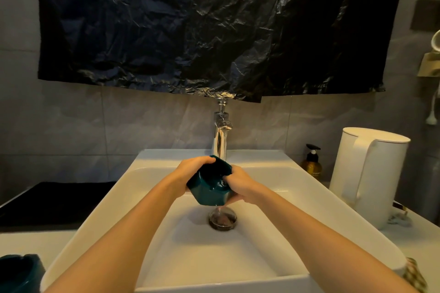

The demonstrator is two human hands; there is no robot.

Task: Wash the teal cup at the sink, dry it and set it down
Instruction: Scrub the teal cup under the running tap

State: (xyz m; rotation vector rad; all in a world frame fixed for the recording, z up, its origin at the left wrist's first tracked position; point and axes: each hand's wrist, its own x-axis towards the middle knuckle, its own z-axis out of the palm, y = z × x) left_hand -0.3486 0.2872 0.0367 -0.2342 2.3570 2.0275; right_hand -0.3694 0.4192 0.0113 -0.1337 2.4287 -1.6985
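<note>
I hold the teal cup [206, 191] over the white sink [273, 173], just above the dark drain [222, 218]. The cup is tilted, mouth facing me, and looks wet. My left hand [190, 167] grips its far rim and left side. My right hand [238, 184] clasps the right side, fingers reaching into the mouth. Water runs from the chrome tap [221, 135] down behind the cup, and a thin stream drips from the cup toward the drain.
A white kettle [371, 173] and an amber pump bottle [312, 164] stand right of the sink. A dark mat [54, 202] lies on the left counter. Another teal object [19, 273] sits bottom left. A checked cloth [414, 276] lies at the right edge. Black plastic sheeting [214, 26] covers the wall above.
</note>
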